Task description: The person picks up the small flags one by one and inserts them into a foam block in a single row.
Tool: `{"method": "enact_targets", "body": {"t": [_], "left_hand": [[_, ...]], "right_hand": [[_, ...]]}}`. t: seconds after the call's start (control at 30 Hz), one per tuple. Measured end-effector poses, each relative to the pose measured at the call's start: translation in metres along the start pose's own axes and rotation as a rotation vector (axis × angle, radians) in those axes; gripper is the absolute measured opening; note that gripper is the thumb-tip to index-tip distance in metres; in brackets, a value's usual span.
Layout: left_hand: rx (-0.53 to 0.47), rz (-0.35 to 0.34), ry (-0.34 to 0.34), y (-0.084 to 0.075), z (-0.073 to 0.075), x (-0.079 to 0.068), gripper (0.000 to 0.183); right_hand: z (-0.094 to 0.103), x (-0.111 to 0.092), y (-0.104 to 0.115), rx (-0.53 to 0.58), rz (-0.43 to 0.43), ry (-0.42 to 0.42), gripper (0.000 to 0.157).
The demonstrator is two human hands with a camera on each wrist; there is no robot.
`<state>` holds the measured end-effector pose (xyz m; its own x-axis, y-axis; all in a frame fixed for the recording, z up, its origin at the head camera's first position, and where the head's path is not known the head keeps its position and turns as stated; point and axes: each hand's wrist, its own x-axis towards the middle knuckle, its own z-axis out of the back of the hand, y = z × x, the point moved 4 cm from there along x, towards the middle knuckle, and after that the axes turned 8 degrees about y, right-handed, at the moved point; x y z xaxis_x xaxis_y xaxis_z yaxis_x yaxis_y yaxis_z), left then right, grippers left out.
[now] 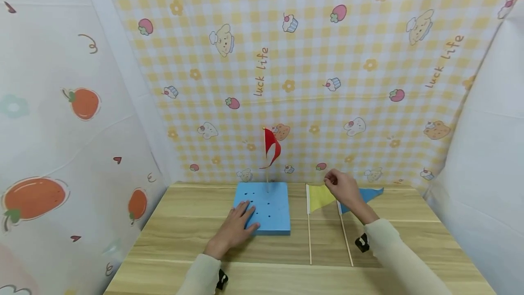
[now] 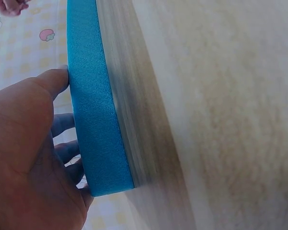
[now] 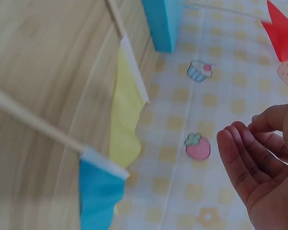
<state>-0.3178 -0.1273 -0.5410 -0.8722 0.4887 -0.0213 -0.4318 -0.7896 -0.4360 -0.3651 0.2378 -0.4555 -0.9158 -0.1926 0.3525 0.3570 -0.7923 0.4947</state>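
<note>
Looks like mid flag-planting: red flag [image 1: 269, 139] upright in block [image 1: 277, 211], yellow flag [image 1: 319, 197] and blue flag [image 1: 369, 193] lying on table [image 1: 278, 254] right of it. Left hand [image 1: 233, 226] on block, fingers spread; right hand [image 1: 343, 189] raised near the lying pair, fingers loosely bent, nothing in them. Next move likely needs a pinch on one pole, block steadied.

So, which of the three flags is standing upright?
The red flag: its stick stands in the blue block, while the yellow flag and the blue flag lie on the table.
</note>
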Motion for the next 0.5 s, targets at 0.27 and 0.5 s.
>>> {"method": "enact_targets", "body": {"t": [0.27, 0.5], "left_hand": [[-0.003, 0.007, -0.007, -0.001, 0.0, -0.001, 0.066], [0.004, -0.001, -0.011, -0.002, 0.001, -0.001, 0.065]], "right_hand": [[0.014, -0.021, -0.02, 0.003, -0.055, 0.022, 0.01], [0.017, -0.037, -0.03, -0.023, -0.067, 0.027, 0.012]]}}
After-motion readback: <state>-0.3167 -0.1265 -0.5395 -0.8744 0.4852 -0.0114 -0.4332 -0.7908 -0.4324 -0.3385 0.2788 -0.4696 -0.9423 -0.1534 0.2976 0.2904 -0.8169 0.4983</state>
